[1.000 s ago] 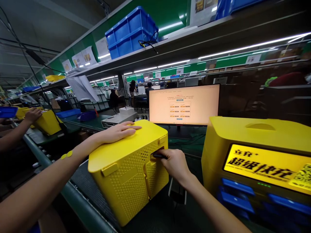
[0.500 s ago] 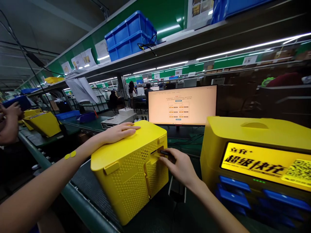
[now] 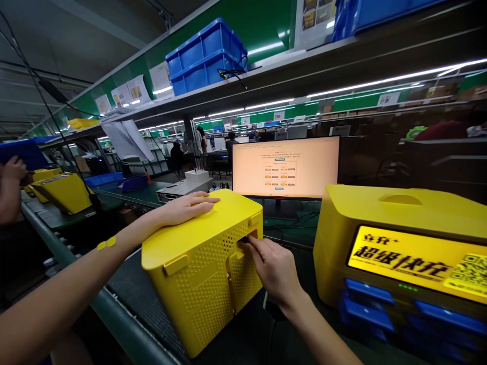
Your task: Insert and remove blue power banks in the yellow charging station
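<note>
Two yellow units on a dark bench. Box (image 3: 201, 263), perforated, at the near edge: left hand (image 3: 188, 207) flat and open on its top; right hand (image 3: 272, 268) pinches a small dark part (image 3: 245, 240) at its side slot. Cabinet (image 3: 403, 243) with lit panel stands right. Monitor (image 3: 285, 167) glows behind. Overhead shelf (image 3: 342, 50) carries blue crates (image 3: 205, 53). Co-worker's hand (image 3: 11, 170) far left.

Hidden and cut-off parts

The right hand (image 3: 274, 267) fingertips vanish inside the yellow box (image 3: 205, 263) slot; the lit yellow cabinet (image 3: 403, 253) runs off the right edge; monitor (image 3: 285, 167) text is too small.
</note>
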`<state>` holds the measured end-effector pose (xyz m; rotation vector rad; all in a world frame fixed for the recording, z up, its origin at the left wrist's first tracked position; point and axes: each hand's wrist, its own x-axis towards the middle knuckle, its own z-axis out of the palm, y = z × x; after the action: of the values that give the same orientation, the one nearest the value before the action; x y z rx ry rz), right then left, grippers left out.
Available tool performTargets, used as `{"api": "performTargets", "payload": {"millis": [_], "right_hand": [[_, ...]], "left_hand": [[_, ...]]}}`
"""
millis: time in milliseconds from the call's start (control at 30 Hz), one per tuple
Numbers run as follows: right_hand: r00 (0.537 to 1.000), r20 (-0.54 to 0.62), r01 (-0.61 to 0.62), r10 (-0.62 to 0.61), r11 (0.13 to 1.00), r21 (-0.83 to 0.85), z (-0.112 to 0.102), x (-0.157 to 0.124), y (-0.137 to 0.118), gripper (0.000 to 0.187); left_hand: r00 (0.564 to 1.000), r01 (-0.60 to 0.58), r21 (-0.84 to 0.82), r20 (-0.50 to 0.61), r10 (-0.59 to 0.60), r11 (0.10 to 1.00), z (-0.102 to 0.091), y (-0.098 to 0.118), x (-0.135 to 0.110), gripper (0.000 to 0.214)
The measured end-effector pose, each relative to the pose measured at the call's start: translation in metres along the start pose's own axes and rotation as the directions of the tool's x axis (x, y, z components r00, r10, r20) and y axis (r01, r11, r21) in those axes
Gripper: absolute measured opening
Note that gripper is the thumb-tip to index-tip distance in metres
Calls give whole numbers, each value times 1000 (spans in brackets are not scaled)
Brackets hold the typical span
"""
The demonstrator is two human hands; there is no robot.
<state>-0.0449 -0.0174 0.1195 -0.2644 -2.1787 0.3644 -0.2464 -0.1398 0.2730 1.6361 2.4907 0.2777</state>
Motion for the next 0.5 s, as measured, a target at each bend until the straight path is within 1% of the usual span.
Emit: {"api": "performTargets", "payload": {"millis": [133, 200, 233, 300, 367, 433, 500], "right_hand": [[1000, -8, 5, -6, 991, -136, 5, 7, -9, 27], [999, 38, -20, 27, 983, -184, 9, 18, -10, 25], [997, 64, -32, 45, 980, -194, 11, 25, -8, 23], [992, 107, -38, 60, 980, -193, 13, 39, -3, 20], [993, 109, -24, 44, 983, -183, 12, 45, 4, 16], [998, 67, 22, -12, 987, -158, 6, 34, 12, 22], [996, 39, 88, -85, 990, -110, -6, 6, 21, 32]], "left_hand": [[999, -45, 18, 26, 45, 999, 1, 1, 0, 53], [999, -50, 13, 22, 50, 999, 1, 1, 1, 55], [999, -32, 16, 11, 32, 999, 0, 0, 2, 56], [999, 51, 54, -16, -50, 997, -1, -1, 6, 57], [985, 170, 132, -30, -167, 977, -3, -2, 13, 60], [963, 268, 210, -45, -265, 940, -6, -3, 21, 67], [930, 368, 256, -85, -359, 894, -10, -4, 31, 81]]}}
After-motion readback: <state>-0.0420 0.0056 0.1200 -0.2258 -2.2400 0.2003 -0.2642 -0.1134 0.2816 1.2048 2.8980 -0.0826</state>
